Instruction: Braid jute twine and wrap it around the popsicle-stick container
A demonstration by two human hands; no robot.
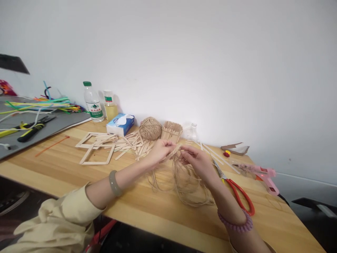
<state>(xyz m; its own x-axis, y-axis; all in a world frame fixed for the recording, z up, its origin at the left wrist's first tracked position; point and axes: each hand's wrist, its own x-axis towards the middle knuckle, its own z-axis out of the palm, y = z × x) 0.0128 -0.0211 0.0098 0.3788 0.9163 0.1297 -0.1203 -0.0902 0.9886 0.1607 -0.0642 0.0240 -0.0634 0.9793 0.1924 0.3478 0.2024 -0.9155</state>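
Between my two hands, above the middle of the wooden table, is a braid of tan twine (174, 151). My left hand (163, 150) pinches its left end with closed fingers. At the other side my right hand (196, 158) grips the twine near the right end of the braid. Long loose strands of twine (188, 188) hang from it and lie in loops on the table. Behind my hands sit a ball of twine (150, 128) and a small basket of wooden sticks (172, 131).
Red-handled scissors (240, 196) and a pink glue gun (267, 175) lie to the right. Craft sticks (131, 142), stick frames (97, 156), a tissue pack (120, 124) and a water bottle (93, 103) are left. Pliers (33, 130) and pipe cleaners (50, 102) occupy a grey mat.
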